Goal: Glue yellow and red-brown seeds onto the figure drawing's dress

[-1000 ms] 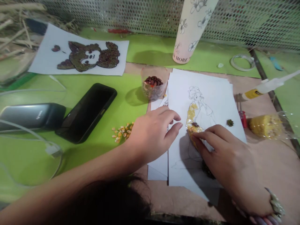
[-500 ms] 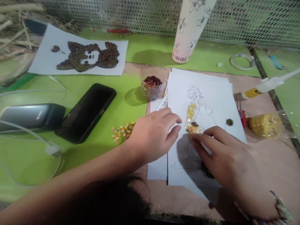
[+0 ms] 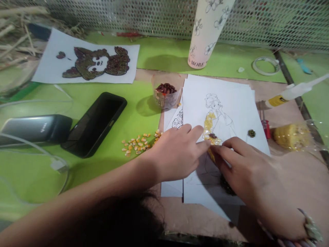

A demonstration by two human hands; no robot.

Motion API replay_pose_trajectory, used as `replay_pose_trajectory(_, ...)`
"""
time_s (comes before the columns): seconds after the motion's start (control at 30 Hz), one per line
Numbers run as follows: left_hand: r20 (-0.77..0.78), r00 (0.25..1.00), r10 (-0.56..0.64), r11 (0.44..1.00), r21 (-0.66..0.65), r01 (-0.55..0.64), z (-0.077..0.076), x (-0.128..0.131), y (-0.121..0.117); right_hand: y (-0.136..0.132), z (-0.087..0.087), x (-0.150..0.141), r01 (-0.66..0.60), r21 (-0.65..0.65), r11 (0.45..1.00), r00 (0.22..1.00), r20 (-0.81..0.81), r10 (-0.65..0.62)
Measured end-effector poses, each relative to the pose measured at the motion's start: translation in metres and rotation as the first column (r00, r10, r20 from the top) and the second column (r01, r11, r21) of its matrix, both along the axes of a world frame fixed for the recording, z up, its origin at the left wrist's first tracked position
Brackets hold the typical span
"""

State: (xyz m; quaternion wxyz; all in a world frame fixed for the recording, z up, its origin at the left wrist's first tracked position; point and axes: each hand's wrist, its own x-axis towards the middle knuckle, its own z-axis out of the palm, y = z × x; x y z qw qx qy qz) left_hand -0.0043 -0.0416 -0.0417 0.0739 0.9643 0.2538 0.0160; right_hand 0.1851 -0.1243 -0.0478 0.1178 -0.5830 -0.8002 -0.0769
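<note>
A white sheet (image 3: 231,99) with a line drawing of a girl lies in front of me; part of her dress is filled with yellow grains (image 3: 209,125). My left hand (image 3: 177,151) lies on the sheet's left side, fingers stretched toward the grains, its fingertips touching those of my right hand. My right hand (image 3: 246,171) rests on the drawing's lower part, fingers pressed on the yellow patch; whether it holds a grain I cannot tell. A small dark seed cluster (image 3: 251,133) sits on the sheet to the right.
Loose corn kernels (image 3: 136,143) lie left of my hand. Behind stand a cup of red beans (image 3: 166,93) and a tall flowered tumbler (image 3: 205,34). A phone (image 3: 96,121), a grey case (image 3: 36,128), a finished seed picture (image 3: 95,63), a glue tube (image 3: 290,94) and bagged corn (image 3: 291,137) surround the sheet.
My left hand has slid right across the sheet until its fingertips meet my right hand at the yellow patch, uncovering more corn kernels. My right hand has barely moved.
</note>
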Motion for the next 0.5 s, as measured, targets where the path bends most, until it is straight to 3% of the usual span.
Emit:
replay_pose_trajectory(0.3,0.015,1.000,-0.006,1.000,0.004,0.006,-0.0034,0.0008,-0.0005,-0.0013,0.0030,0.0008,-0.002,-0.001,1.000,0.998,-0.062,0.002)
replay_pose_trajectory(0.5,0.003,1.000,0.002,1.000,-0.017,-0.002,-0.0029,0.0017,0.0001,0.0009,0.0050,0.0021,-0.034,-0.052,0.998,0.999,0.000,0.034)
